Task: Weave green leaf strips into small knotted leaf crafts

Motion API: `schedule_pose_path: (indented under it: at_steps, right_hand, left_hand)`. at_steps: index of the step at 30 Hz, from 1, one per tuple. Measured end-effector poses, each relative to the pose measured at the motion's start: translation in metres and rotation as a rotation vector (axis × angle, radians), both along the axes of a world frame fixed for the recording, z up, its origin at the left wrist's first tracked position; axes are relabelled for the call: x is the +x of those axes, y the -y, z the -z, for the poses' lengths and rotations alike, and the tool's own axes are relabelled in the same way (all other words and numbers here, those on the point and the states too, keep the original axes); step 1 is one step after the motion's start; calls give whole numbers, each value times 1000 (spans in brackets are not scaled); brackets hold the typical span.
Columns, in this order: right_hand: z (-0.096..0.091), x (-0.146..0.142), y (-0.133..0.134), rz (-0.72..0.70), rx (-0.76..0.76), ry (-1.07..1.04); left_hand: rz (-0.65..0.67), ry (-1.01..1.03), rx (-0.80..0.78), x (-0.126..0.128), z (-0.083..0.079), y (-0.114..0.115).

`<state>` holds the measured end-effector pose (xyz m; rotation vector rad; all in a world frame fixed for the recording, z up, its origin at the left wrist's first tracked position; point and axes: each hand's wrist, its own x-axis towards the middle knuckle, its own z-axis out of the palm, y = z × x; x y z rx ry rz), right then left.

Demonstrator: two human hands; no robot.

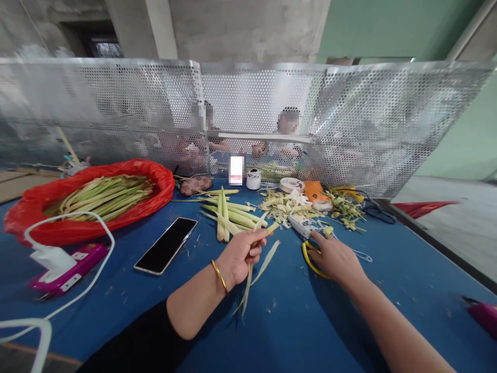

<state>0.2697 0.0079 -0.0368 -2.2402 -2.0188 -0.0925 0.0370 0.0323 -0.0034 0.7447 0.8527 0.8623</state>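
My left hand point(246, 255), with a gold bangle at the wrist, is closed on a pale green plant stalk point(273, 228). The stalk's tip sticks out past the fingertips, and long thin leaf strips point(247, 295) hang below the hand. To the right, my right hand point(337, 255) rests over yellow-handled scissors point(306, 257), fingers curled at the handle. The scissors' grey blades point(298, 226) point away toward a heap of trimmings. Several thick pale green stalks point(229, 215) lie on the blue table just beyond my left hand.
A red plastic bag point(165, 178) of long green stalks sits at left, with a phone point(166, 246) and a purple power strip point(79, 261) nearer. Trimmings point(285, 202), a tape roll point(292, 185) and an orange packet point(313, 191) lie before a perforated metal screen point(248, 98). People sit behind it.
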Motion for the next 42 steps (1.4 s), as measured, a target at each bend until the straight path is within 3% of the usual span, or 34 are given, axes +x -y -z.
schedule_pose_path:
  at_steps: [4,7,9,11,13,15,17,20,24,32,36,42]
  right_hand:
    - [-7,-7,4,-64,98,-59]
    - [-10,-18,6,-172,206,-553]
    - [-12,-28,9,-227,178,-956]
    - [-13,-36,12,-243,113,-1148]
    - [-14,-38,13,-233,90,-1123]
    - [-14,-31,11,-179,68,-806]
    - [-13,-18,8,-86,14,-345]
    - [-9,0,2,5,-58,-88]
    - [-4,11,-4,-11,-135,-79]
    - [-1,19,-8,61,-122,-241]
    - [-5,18,-8,19,-61,-465]
    - [-8,5,-4,-211,-39,-949]
  left_hand:
    - [84,2,-59,5,1,8]
    - [142,-13,-72,9,2,13]
    - [162,-38,-65,11,4,16]
    - [184,-62,-55,13,5,20]
    - [199,-76,-42,14,6,22]
    - [180,-82,-26,12,6,21]
    - [127,-80,-18,9,4,16]
    - [28,-74,-19,2,1,6]
    - [-41,-99,-21,-2,1,-4]
    - [89,-138,-50,1,14,-3]
    - [145,-154,-52,2,10,-3]
    - [272,-170,-25,2,6,-1]
